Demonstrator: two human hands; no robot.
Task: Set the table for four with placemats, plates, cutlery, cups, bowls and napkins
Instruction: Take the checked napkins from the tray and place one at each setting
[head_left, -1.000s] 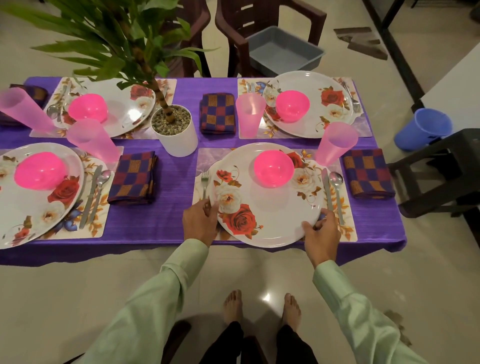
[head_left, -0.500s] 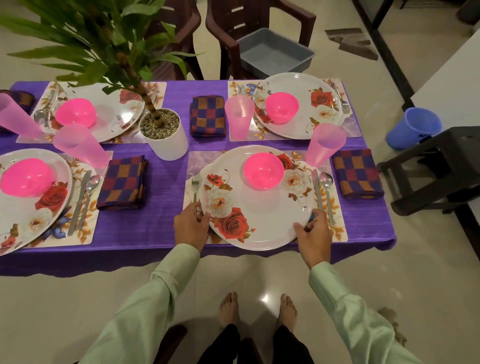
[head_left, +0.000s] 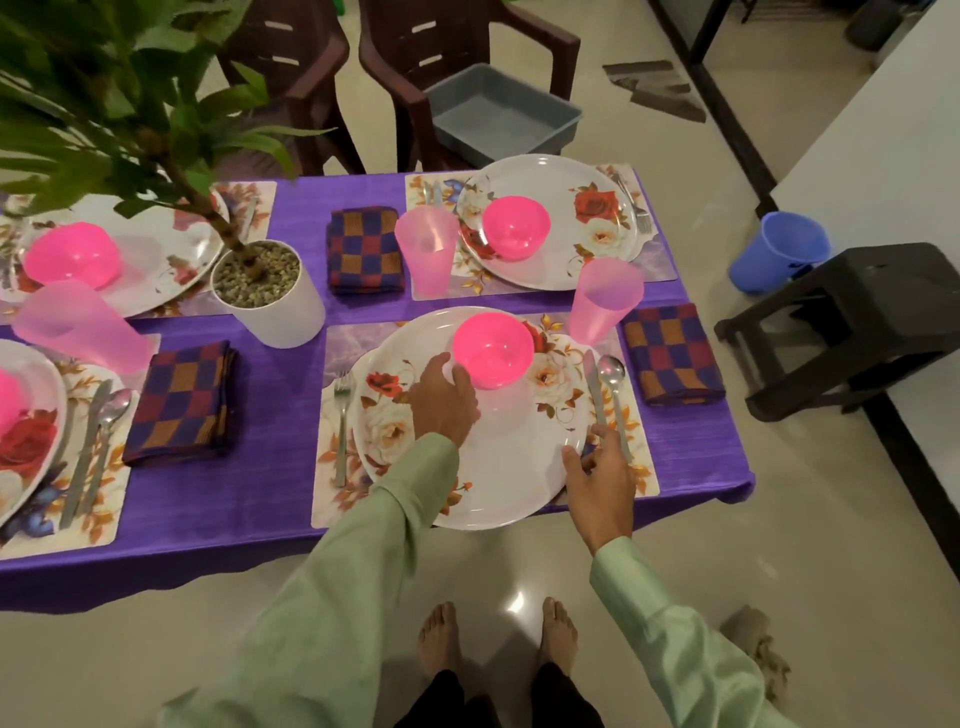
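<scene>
The near-right setting lies in front of me: a floral plate (head_left: 498, 467) on a floral placemat (head_left: 332, 499), overhanging the table's front edge. A pink bowl (head_left: 493, 351) stands on the plate's far part. My left hand (head_left: 441, 400) reaches across the plate, its fingertips at the bowl's left side. My right hand (head_left: 597, 483) sits at the plate's right rim with fingers loosely spread. A fork (head_left: 341, 415) lies to the left, a knife (head_left: 592, 384) and spoon (head_left: 613, 379) to the right. A pink cup (head_left: 602, 299) and a checked napkin (head_left: 672, 353) are beyond.
Three more settings with plates, pink bowls, cups and napkins fill the purple tablecloth (head_left: 260, 467). A potted plant (head_left: 270, 296) stands mid-table. A grey tub (head_left: 498, 111) rests on a far chair. A black stool (head_left: 852, 312) and blue bucket (head_left: 779, 249) stand on the right.
My left hand left the plate's left rim and moved over the plate to the pink bowl. My right hand loosened its hold at the right rim.
</scene>
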